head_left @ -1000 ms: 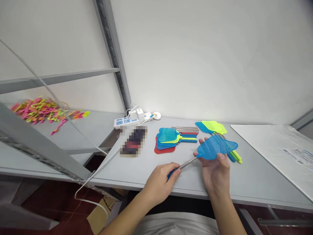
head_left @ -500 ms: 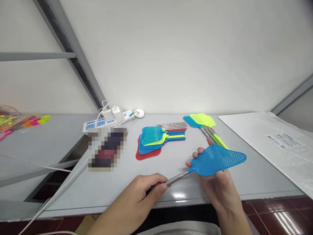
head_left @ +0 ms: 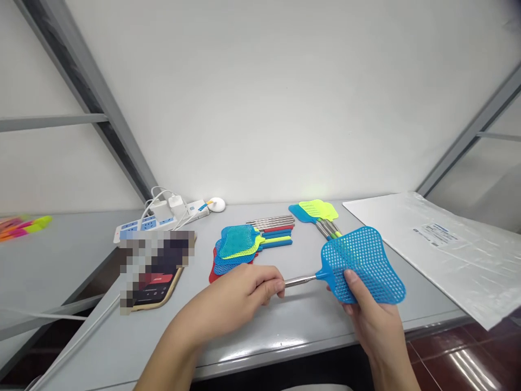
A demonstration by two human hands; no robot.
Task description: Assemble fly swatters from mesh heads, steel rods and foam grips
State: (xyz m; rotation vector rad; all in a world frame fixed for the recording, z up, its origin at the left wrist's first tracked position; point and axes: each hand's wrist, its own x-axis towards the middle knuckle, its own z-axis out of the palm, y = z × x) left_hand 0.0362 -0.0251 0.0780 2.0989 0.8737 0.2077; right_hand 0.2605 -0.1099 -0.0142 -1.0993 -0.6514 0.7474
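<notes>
A blue fly swatter [head_left: 366, 255] with a steel rod is held level above the table's front part. My left hand [head_left: 248, 293] is closed round its rod, hiding the grip end. With the thumb on top of the mesh and the fingers beneath, my right hand [head_left: 374, 320] pinches the blue head. Behind my left hand lies a pile of fly swatter heads [head_left: 240, 244] in blue, yellow-green and red. Bare steel rods [head_left: 271, 221] and coloured handles [head_left: 279, 239] point right from it. Finished-looking swatters [head_left: 317, 210], yellow-green and blue, lie farther back on the right.
A phone [head_left: 166, 277], partly blurred out, lies at left on the grey table [head_left: 244, 342]. Behind it are a power strip [head_left: 148, 222] with plugs and a round white object [head_left: 216, 205]. A white plastic package [head_left: 407, 233] overhangs the right edge. Bright coloured items [head_left: 24, 227] lie far left.
The swatter's mesh has turned to face me more squarely. My right thumb now lies over the mesh, and my left hand has shifted along the rod. The view has moved slightly.
</notes>
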